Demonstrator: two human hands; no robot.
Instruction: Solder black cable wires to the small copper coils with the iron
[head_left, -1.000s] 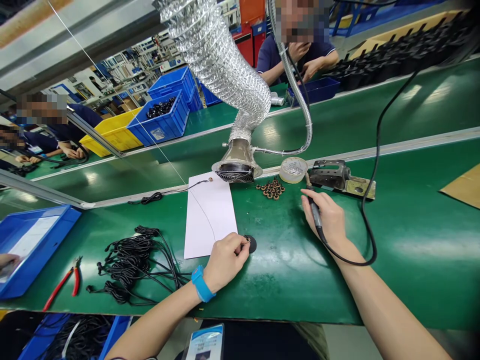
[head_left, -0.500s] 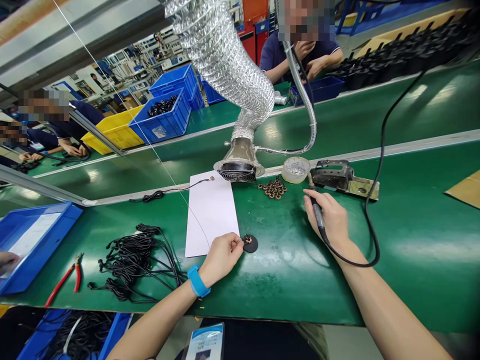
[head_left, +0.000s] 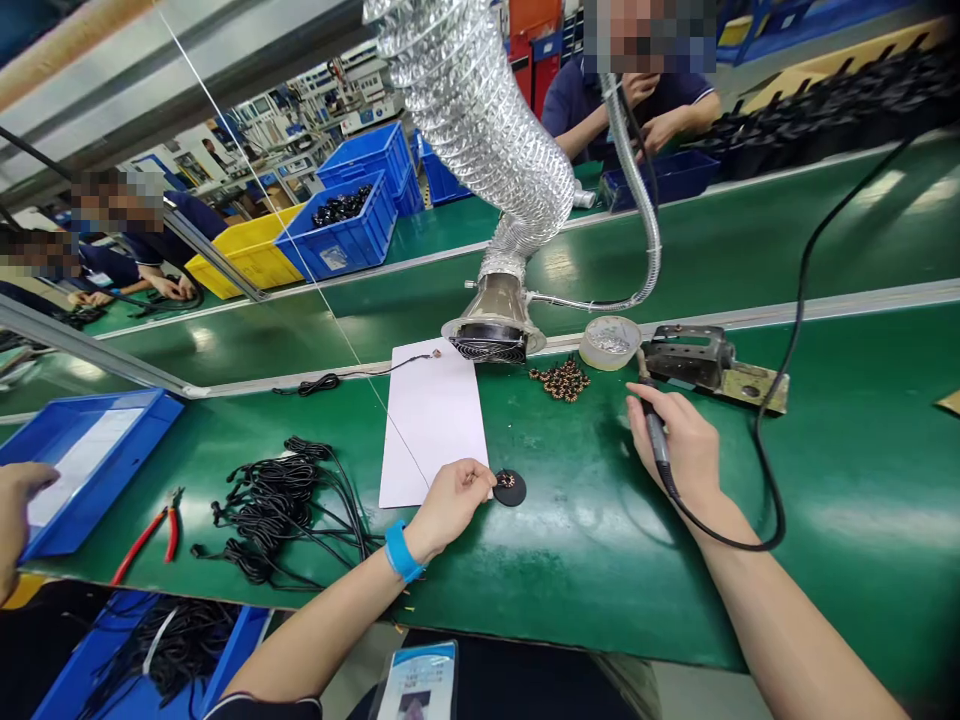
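My right hand (head_left: 679,440) is closed round the grey handle of a soldering iron (head_left: 657,436), whose tip end points up toward a round tub (head_left: 610,342) and a metal iron stand (head_left: 690,362). With fingers pinched, my left hand (head_left: 461,500) is at the left edge of a black round disc (head_left: 512,490). A small copper-coloured ring part (head_left: 508,480) lies on that disc; what the fingertips grip is too small to tell. Beyond the disc is a pile of small copper-and-black parts (head_left: 561,380). A white sheet (head_left: 431,430) lies behind my left hand.
Black cables (head_left: 281,505) and red pliers (head_left: 172,530) lie at the left, beside a blue tray (head_left: 161,410) with another person's hand (head_left: 19,500). A fan on a foil duct (head_left: 491,335) hangs over the bench's back edge. Co-workers sit beyond.
The whole view has shifted, so the bench items appear farther right. The other person's hand at the left reaches further into view. My two hands keep nearly the same places and holds.
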